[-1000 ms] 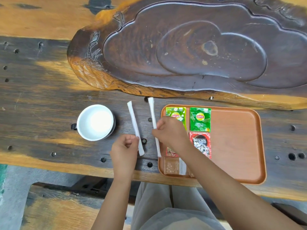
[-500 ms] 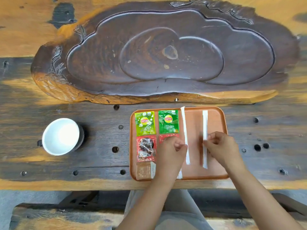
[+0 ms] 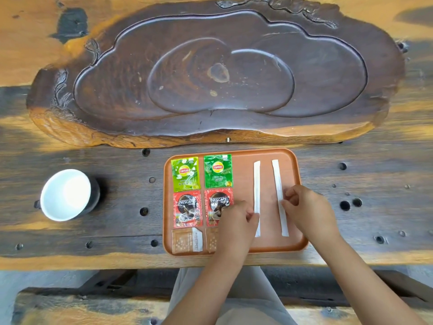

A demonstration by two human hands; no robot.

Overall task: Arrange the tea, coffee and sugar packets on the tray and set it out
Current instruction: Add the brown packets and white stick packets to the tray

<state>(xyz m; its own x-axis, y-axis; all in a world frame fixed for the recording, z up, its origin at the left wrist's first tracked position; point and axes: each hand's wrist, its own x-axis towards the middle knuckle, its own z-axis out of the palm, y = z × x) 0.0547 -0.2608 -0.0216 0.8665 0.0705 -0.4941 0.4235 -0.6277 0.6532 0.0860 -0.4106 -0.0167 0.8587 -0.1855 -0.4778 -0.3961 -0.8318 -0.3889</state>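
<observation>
An orange-brown tray point(image 3: 243, 153) sits near the table's front edge. Its left half holds two green Lipton tea packets point(image 3: 185, 174) point(image 3: 218, 171), two red Nescafe coffee packets point(image 3: 187, 208) point(image 3: 216, 202) below them, and two brown sugar packets point(image 3: 186, 240) point(image 3: 211, 239) in front. My left hand partly hides the right-hand one. Two long white stick packets lie lengthwise on the right half. My left hand point(image 3: 236, 221) pinches the lower part of the left stick point(image 3: 257, 184). My right hand point(image 3: 307, 207) has its fingertips on the right stick point(image 3: 277, 184).
A white cup on a dark saucer point(image 3: 66, 194) stands on the table left of the tray. A large carved dark wooden tea board point(image 3: 210, 73) fills the table behind the tray. The tabletop point(image 3: 121, 207) has several round holes. My lap is below the front edge.
Both hands carried the two white sticks from the table left of the tray onto its right half. They now lie flat there, slightly straighter than half a second ago.
</observation>
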